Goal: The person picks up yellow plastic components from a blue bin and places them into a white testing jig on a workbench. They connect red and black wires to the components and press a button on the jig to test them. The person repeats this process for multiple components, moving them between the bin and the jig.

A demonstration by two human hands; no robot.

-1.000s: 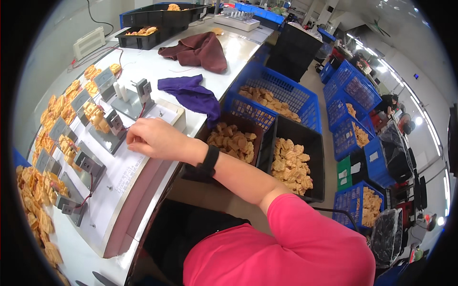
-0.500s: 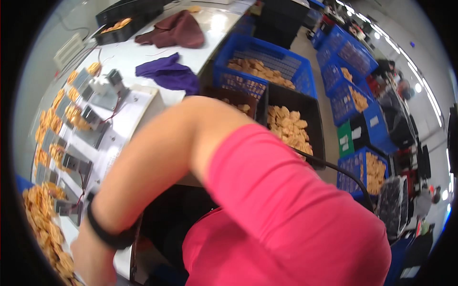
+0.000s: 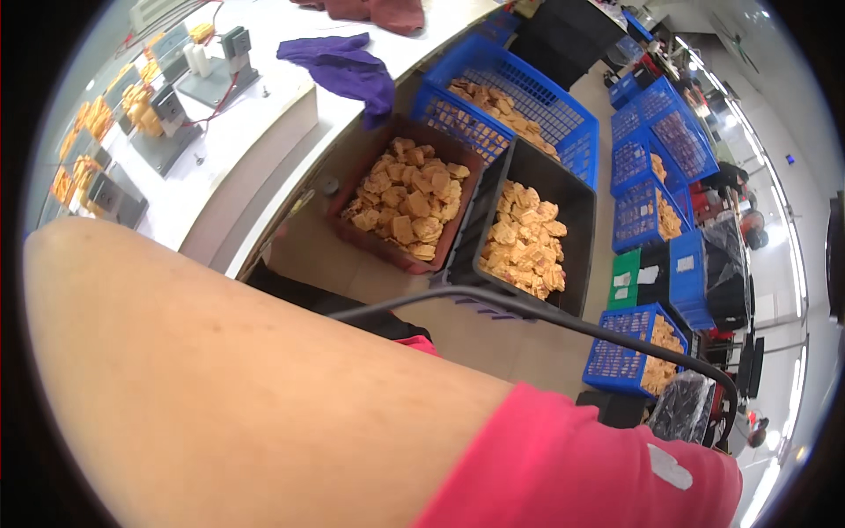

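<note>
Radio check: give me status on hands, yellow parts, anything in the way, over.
Both hands out of view. Yellow parts on grey fixtures; two white pegs empty. In the way: bare arm, covering lower left.

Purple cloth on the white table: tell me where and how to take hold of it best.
The purple cloth is probably best pinched, fingers against thumb, at its lower end, coming from the side of the maroon bin. That end drapes over the edge of the white table, while the rest lies crumpled on top.
</note>
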